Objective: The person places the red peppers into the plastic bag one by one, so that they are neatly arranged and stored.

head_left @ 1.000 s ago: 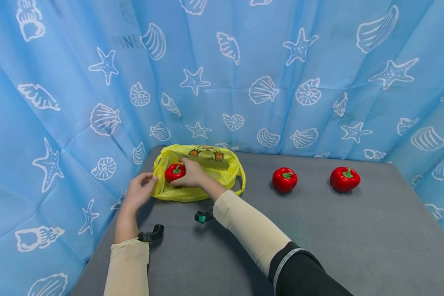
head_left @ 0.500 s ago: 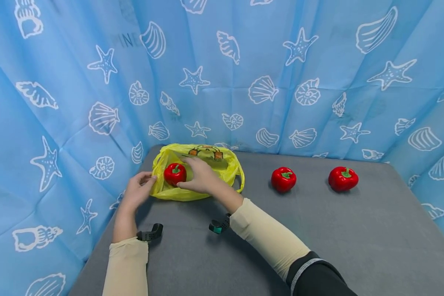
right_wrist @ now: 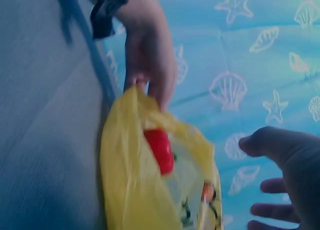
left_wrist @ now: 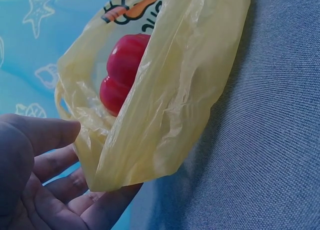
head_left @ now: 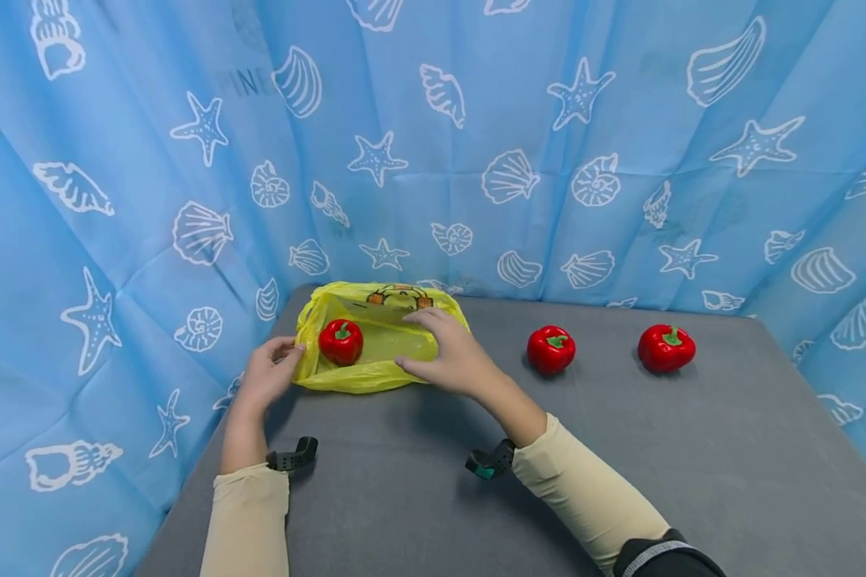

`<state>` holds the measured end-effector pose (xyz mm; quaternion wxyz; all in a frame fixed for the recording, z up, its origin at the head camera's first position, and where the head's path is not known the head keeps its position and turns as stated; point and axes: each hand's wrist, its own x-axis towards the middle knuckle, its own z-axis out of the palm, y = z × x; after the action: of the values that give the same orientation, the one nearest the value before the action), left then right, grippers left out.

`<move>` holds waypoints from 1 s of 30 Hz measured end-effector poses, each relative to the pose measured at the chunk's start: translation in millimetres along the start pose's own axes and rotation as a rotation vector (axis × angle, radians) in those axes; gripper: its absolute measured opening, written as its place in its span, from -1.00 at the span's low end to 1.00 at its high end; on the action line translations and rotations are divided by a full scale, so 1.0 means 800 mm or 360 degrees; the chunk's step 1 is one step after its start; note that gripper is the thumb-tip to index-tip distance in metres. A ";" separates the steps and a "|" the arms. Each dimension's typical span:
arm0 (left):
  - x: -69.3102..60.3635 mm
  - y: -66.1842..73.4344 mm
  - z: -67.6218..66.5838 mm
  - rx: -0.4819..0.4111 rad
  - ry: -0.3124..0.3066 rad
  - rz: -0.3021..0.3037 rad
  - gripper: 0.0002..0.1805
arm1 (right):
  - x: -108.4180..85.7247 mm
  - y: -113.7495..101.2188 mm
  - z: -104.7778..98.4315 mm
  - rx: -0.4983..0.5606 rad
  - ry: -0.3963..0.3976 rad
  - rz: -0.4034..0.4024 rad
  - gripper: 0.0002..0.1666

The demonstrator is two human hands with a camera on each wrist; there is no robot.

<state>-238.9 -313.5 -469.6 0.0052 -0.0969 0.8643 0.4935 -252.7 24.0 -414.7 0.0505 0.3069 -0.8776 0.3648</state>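
A yellow plastic bag lies with its mouth spread at the table's back left, one red bell pepper inside its left part. At the bag's left edge, my left hand pinches the rim; in the left wrist view the thumb and curled fingers of that hand are on the plastic. Over the bag's right end is my right hand, thumb and fingers spread apart, holding nothing. The right wrist view shows this hand beside the bag's opening.
Two more red peppers stand on the grey table, one right of the bag and another farther right. A blue curtain with white shell prints hangs behind and along the left side.
My right hand has let go of the pepper inside the bag and moved right, over the bag's right end. The left hand has stayed at the rim.
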 end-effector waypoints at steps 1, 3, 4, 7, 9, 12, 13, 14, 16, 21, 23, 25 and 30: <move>0.000 -0.001 0.000 -0.0003 -0.0004 -0.0002 -0.36 | -0.006 0.005 -0.004 -0.0038 0.0026 0.0001 -0.32; 0.000 -0.002 0.000 -0.0006 -0.0009 -0.0012 -0.35 | -0.016 0.014 -0.012 -0.0112 0.0071 -0.0001 -0.33; -0.001 -0.002 0.000 -0.0006 -0.0011 -0.0015 -0.35 | -0.021 0.019 -0.016 -0.0136 0.0093 -0.0007 -0.34; 0.000 -0.002 0.000 -0.0004 0.0001 -0.0025 -0.37 | -0.035 0.033 -0.029 -0.0167 0.0154 0.0004 -0.35; 0.001 -0.001 0.001 0.0000 0.0009 -0.0013 -0.37 | -0.043 0.042 -0.038 -0.0180 0.0199 0.0018 -0.36; 0.001 0.000 0.002 -0.0007 0.0006 0.0014 -0.36 | -0.054 0.055 -0.052 -0.0223 0.0267 0.0044 -0.35; 0.001 0.000 0.002 -0.0009 0.0004 0.0020 -0.36 | -0.058 0.060 -0.057 -0.0240 0.0284 0.0057 -0.35; 0.002 0.000 0.002 -0.0011 0.0002 0.0023 -0.36 | -0.062 0.064 -0.062 -0.0252 0.0299 0.0071 -0.35; 0.002 0.000 0.002 -0.0010 -0.0001 0.0030 -0.36 | -0.070 0.074 -0.071 -0.0265 0.0326 0.0106 -0.34; 0.004 0.000 0.004 0.0007 0.0005 0.0031 -0.35 | -0.089 0.098 -0.093 -0.0276 0.0372 0.0266 -0.28; 0.004 0.000 0.005 0.0016 0.0002 0.0035 -0.34 | -0.096 0.109 -0.099 -0.0271 0.0382 0.0339 -0.25; 0.005 0.000 0.005 0.0017 0.0005 0.0022 -0.35 | -0.101 0.120 -0.105 -0.0252 0.0382 0.0396 -0.22; 0.004 -0.001 0.006 0.0015 0.0012 -0.0011 -0.38 | -0.112 0.143 -0.116 -0.0207 0.0360 0.0480 -0.17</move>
<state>-242.0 -310.1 -473.2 0.0040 -0.1017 0.8663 0.4891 -258.9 193.7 -445.3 0.1132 0.1251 -0.9241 0.3429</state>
